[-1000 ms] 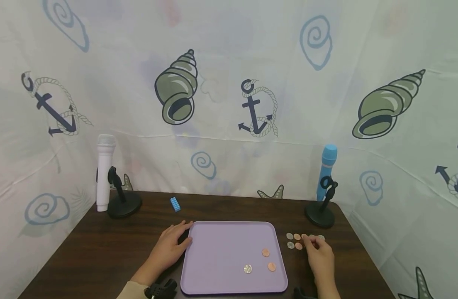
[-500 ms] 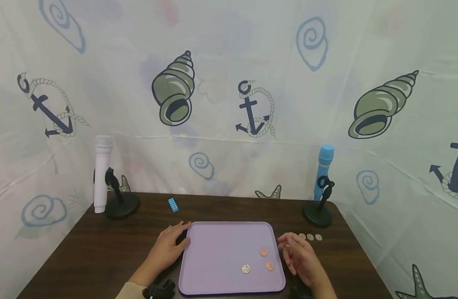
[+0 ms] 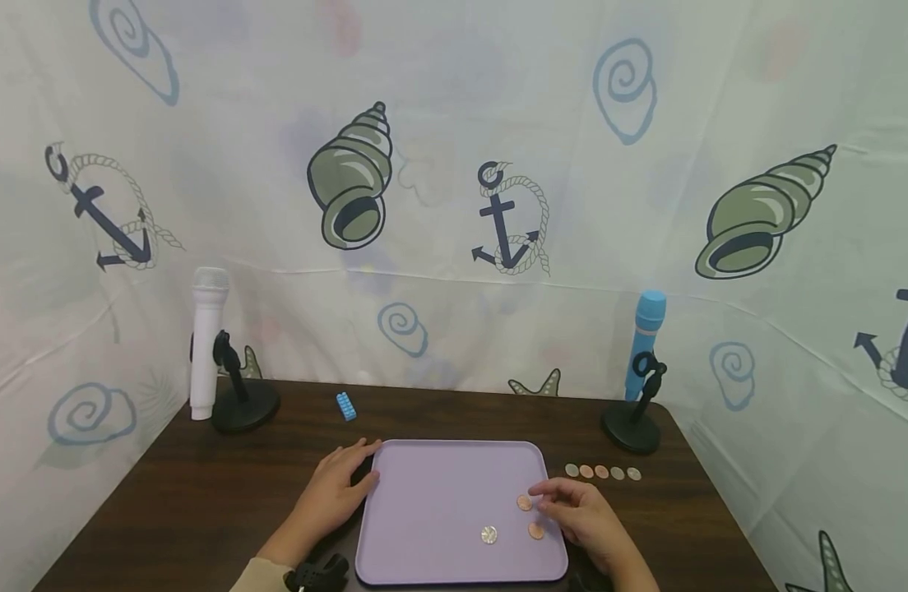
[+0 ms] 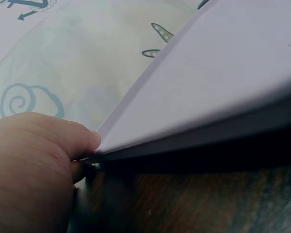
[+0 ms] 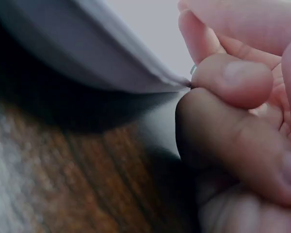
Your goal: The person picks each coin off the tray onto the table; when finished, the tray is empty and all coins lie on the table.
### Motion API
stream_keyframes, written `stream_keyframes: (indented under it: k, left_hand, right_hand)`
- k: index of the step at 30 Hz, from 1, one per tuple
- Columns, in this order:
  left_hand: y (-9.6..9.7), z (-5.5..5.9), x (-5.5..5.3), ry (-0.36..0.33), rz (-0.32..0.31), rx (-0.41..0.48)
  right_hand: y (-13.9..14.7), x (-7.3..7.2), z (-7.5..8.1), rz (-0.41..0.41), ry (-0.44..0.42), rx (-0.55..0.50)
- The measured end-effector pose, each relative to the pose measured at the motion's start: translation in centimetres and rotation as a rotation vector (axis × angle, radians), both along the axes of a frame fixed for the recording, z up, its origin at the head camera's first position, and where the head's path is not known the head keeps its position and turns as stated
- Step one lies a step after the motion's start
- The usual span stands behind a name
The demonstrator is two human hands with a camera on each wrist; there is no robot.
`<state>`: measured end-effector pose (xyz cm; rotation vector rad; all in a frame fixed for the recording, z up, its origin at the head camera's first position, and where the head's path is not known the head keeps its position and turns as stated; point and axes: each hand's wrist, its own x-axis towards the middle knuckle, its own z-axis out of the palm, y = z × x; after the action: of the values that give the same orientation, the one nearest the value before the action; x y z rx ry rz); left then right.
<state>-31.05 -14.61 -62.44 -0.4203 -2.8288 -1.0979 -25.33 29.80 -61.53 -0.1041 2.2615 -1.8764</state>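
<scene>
In the head view a lilac tray (image 3: 439,493) lies on the dark wooden table. My left hand (image 3: 339,485) rests against its left edge with fingers spread, and the thumb (image 4: 89,138) touches the rim in the left wrist view. Over the right rim reaches my right hand (image 3: 580,514), thumb and fingertips beside a copper coin (image 3: 524,502); nothing shows in its grasp. A second copper coin (image 3: 535,530) lies just below those fingertips, and a silver coin (image 3: 488,535) sits farther left on the tray. Right of the tray runs a row of several coins (image 3: 601,472).
A blue toy brick (image 3: 346,406) lies behind the tray. At back left stand a white microphone (image 3: 207,345) and a black stand (image 3: 245,403). A blue microphone (image 3: 645,341) and another black stand (image 3: 632,425) are at back right. A patterned cloth (image 3: 439,329) hangs behind.
My right hand has moved left from the coins on the table to over the tray's right side, uncovering the back row of coins. The front coins no longer show. My left hand stays put.
</scene>
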Motion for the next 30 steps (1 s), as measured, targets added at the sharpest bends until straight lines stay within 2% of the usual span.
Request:
stream_keyframes:
  k: [4,7,12,18,22,25,30]
  left_hand:
    - [0.09,-0.06,-0.03,-0.004,0.001,0.0]
    - [0.15,0.01,-0.04,-0.006,0.0,0.001]
    - [0.17,0.12,-0.04,-0.005,0.0,-0.004]
    - [0.06,0.1,-0.03,-0.004,-0.002,0.002]
    - [-0.05,-0.03,-0.01,0.001,-0.001,0.008]
    - [-0.07,-0.18,-0.04,0.005,0.0,0.008]
    - [-0.08,-0.38,-0.13,0.008,-0.001,0.013]
  right_hand:
    - [-0.12,-0.02,0.07,-0.009,0.031,0.115]
    - [-0.12,0.04,-0.04,0.021,0.078,0.18]
    - [-0.25,0.11,-0.26,0.087,0.145,0.2]
    - [-0.71,0.05,-0.29,0.105,0.22,0.227]
    - [-0.95,-0.03,-0.23,0.104,0.234,0.269]
    - [-0.97,-0.04,-0.18,0.105,0.214,0.296]
    - [-0.97,0.04,-0.01,0.114,0.184,0.288]
